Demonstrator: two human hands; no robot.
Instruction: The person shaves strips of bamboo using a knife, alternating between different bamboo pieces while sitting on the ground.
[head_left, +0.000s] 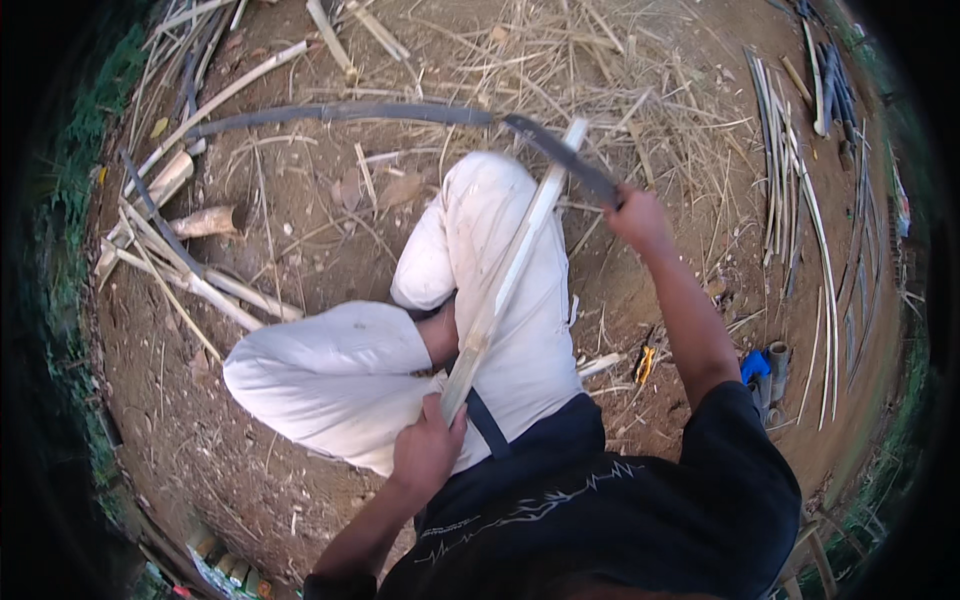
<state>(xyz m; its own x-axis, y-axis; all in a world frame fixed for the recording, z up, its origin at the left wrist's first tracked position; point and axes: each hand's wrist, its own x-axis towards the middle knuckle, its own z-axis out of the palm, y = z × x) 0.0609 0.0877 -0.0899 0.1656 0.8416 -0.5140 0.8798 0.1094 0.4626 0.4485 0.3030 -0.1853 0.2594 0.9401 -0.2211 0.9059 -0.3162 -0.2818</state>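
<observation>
A long pale split bamboo strip (510,275) lies slantwise across my light trousers, its near end at my waist and its far end past my knee. My left hand (428,447) is closed round the near end. My right hand (640,220) grips the handle of a long dark-bladed machete (560,155). The blade crosses the strip near its far end; whether its edge touches or cuts into the wood I cannot tell. My right arm reaches forward, while the left is bent close to my body.
Thin shavings (600,60) litter the dirt ahead. Split bamboo pieces (200,270) lie at the left, and a long dark bamboo length (340,112) stretches across the front. Slender strips (790,170) lie at the right. A yellow-and-black tool (645,363) and a blue item (755,366) are near my right side.
</observation>
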